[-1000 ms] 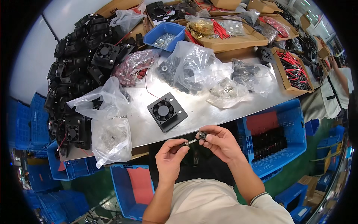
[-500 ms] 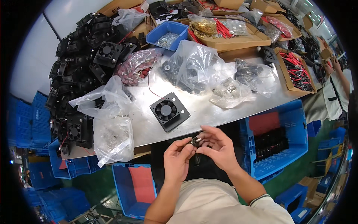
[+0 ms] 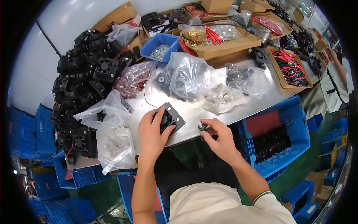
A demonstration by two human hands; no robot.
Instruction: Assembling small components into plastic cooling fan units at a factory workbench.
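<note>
On the metal table in front of me lies a black cooling fan on a square plate with round holes (image 3: 174, 118); a thin red wire runs from it. My left hand (image 3: 151, 134) grips the fan, thumb on its near side and fingers over its far side, hiding part of the blades. To the right, past the table's front edge, my right hand (image 3: 220, 139) pinches a small black round part with a metallic middle (image 3: 201, 127) between thumb and fingertips. Its exact kind is too small to tell.
Black fans (image 3: 80, 86) are piled at the left. Plastic bags of small parts (image 3: 190, 80) lie behind the fan. Further back are a blue bin of metal hardware (image 3: 160, 51) and a carton of red and black wires (image 3: 291, 69). A blue crate (image 3: 283, 149) stands at the right.
My hands have parted. The left has moved up and taken hold of the fan, whose plate is now turned. The right keeps the small black part.
</note>
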